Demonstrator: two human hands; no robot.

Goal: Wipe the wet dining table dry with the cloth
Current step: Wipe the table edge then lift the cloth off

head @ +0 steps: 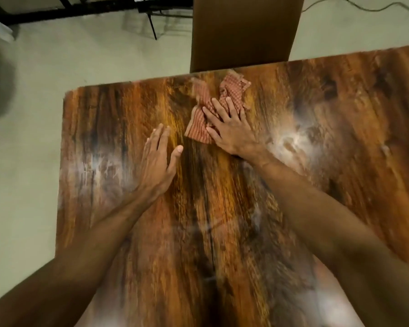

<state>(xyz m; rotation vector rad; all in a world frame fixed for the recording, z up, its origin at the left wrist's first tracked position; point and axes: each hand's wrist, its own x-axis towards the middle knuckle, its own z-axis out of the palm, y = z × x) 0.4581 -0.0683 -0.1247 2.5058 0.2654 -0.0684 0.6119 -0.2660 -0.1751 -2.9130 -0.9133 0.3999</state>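
Nearest the camera, two bare forearms reach out over the table (pixel 118 232), a glossy wood-grain top that fills most of the view. Pale, smeared patches show on it to the left of the left hand, to the right of the right wrist and low near the body; they could be water or glare, and I cannot tell which.

Further out, the left hand (pixel 159 161) lies flat on the bare wood, palm down, fingers straight and close together, thumb spread toward the middle. It holds nothing and seems only to brace.

Just beyond and to its right, the right hand (pixel 232 128) presses flat on the cloth (pixel 213 107), fingers spread wide over it rather than curled round it. The cloth is a red checked rag, crumpled, lying near the far edge at about the middle of its width. Its long axis runs from the near left, where a corner pokes out beside the thumb, up toward the far right, where a bunched part sticks out past the fingertips. So most of the cloth lies ahead of the fingers, and the right hand is the one on it; the left is near but apart.

Beyond the far edge stands a brown chair back (pixel 243 31), with pale floor (pixel 80 55) around it.

Judging by the patches, much of the top is not yet wiped, and the next stroke likely drags the cloth sideways or back toward the body.
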